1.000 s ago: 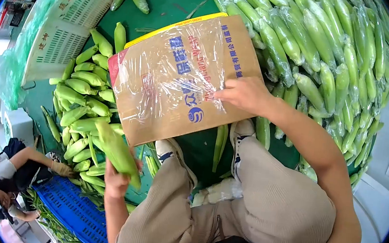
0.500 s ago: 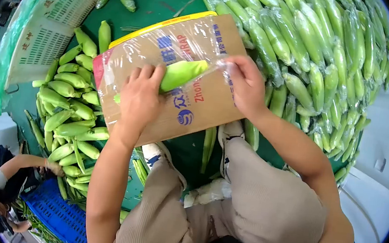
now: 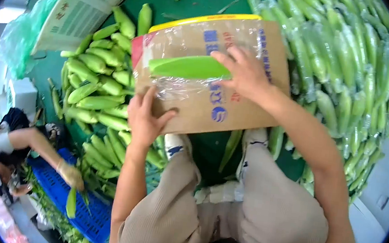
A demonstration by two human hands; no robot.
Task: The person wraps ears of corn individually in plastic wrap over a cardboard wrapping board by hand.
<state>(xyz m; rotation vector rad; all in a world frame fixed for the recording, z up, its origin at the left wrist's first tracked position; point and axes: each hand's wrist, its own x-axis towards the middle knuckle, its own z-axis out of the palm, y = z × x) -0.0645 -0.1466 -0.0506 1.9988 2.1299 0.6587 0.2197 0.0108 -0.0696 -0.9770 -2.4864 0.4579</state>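
A green ear of corn in its husk (image 3: 188,67) lies across the cardboard box (image 3: 248,113), with clear plastic film (image 3: 174,88) around and below it. My right hand (image 3: 245,74) is at the corn's right end, its fingers over that end and pressed together. Just below the corn's left end, my left hand (image 3: 146,118) rests at the box's left part, fingers and thumb spread apart. The film lies close to its fingertips.
Unwrapped corn (image 3: 96,81) is heaped at the left, film-wrapped corn (image 3: 348,76) at the right. A white crate (image 3: 74,16) stands upper left. A co-worker's gloved hand (image 3: 71,174) holds corn over a blue crate (image 3: 57,187). My shoes flank the box's lower edge.
The corn has turned nearly level and now lies on the box. My left hand has let go of it and moved down; my right hand has come to its right end.
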